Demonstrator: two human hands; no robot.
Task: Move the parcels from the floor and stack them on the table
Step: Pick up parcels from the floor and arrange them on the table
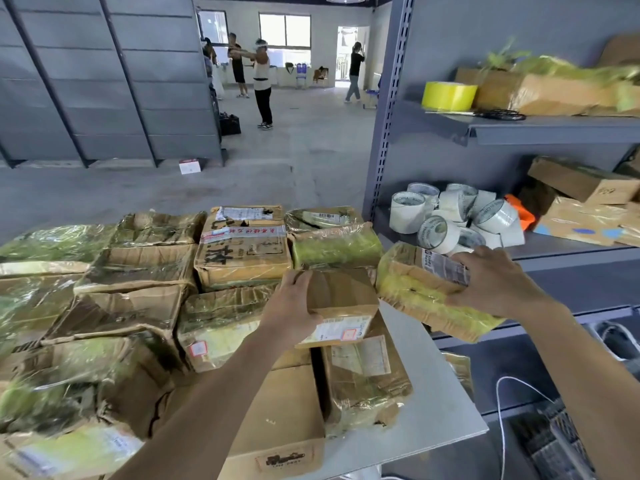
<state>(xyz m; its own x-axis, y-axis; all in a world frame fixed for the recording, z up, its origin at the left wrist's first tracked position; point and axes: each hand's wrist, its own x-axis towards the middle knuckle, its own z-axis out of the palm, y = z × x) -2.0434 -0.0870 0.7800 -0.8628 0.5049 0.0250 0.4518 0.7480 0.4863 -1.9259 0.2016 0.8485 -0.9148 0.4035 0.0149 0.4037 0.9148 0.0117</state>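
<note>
Several taped cardboard parcels (pixel 145 271) lie packed together on the grey table (pixel 436 403). My left hand (pixel 294 306) grips a small brown parcel (pixel 343 299) with a white label, sitting on top of the stack near the table's right side. My right hand (pixel 495 282) holds a yellow-taped parcel (pixel 415 289) by its right end, tilted above the table's right edge. A larger brown box (pixel 284 417) lies under my left forearm at the front.
A grey metal shelf unit (pixel 519 129) stands close on the right, with tape rolls (pixel 450 220), a yellow roll (pixel 448 95) and boxes on it. A white cable (pixel 500 410) hangs at lower right. Several people stand far back on the open concrete floor (pixel 294 161).
</note>
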